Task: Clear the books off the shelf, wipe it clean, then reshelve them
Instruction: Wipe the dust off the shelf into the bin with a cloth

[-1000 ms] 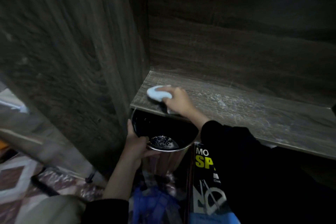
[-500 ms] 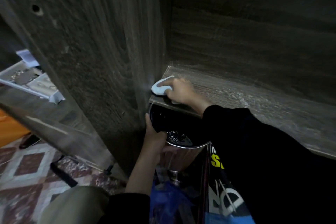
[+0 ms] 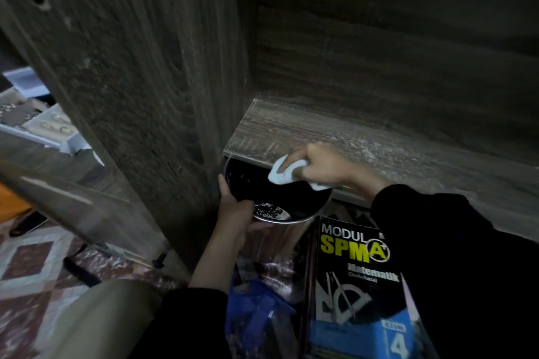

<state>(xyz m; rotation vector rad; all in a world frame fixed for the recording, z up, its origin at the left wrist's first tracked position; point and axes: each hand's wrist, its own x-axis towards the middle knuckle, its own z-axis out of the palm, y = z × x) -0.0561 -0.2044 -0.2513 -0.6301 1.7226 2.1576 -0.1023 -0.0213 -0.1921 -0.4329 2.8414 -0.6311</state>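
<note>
The dark wooden shelf holds no books and shows pale dust streaks. My right hand grips a white cloth at the shelf's front edge, with the cloth hanging over the edge. Just below it, my left hand holds the rim of a shiny metal bin with a dark inside and some specks at its bottom. A black book with yellow lettering stands below the shelf, to the right of the bin.
The cabinet's tall side panel rises at the left. A blue plastic bag lies under the bin. Patterned floor tiles and a white tray show at the far left.
My right hand has dragged the cloth from the shelf's left corner forward and right to the front edge, over the bin. The left hand keeps its hold on the bin.
</note>
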